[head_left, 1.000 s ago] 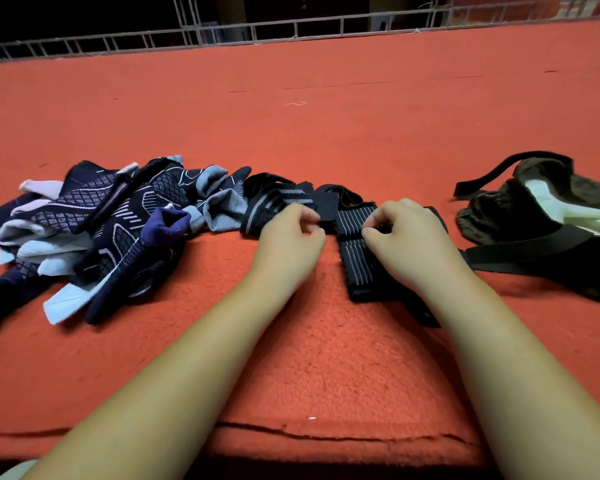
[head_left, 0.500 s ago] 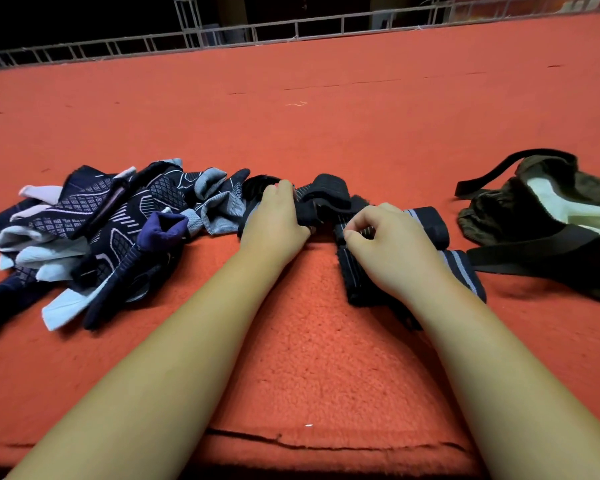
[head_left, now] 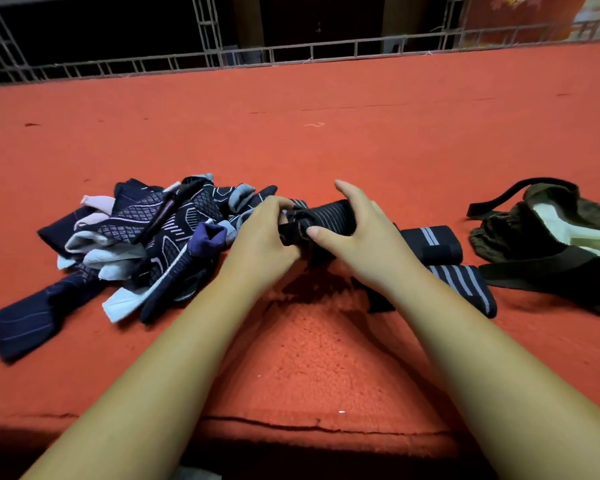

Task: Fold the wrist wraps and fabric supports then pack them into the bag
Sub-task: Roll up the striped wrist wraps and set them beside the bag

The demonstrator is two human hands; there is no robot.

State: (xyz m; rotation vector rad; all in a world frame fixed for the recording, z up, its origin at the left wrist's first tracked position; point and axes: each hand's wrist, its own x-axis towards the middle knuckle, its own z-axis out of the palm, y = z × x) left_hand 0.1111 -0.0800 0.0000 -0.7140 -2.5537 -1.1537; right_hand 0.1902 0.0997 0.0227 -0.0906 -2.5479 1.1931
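Note:
A black wrist wrap with thin grey stripes (head_left: 329,216) is bunched into a roll just above the red carpet, held between both hands. My left hand (head_left: 262,242) grips its left end, and my right hand (head_left: 357,233) curls over its right side with the thumb pressing the end. Two more striped black wraps lie to the right, one (head_left: 430,244) behind the other (head_left: 465,284). A heap of dark blue, grey and white fabric supports (head_left: 146,244) lies to the left. The olive bag (head_left: 551,244) sits open at the far right.
The red carpet (head_left: 326,126) stretches far back to a metal railing (head_left: 291,53). The bag's black strap (head_left: 520,271) trails toward the striped wraps. The carpet's front edge (head_left: 309,427) runs just under my forearms.
Both hands have lifted the wrap off the carpet and gathered it into a roll between them. The two wraps on the right are now uncovered. The view has tilted up slightly.

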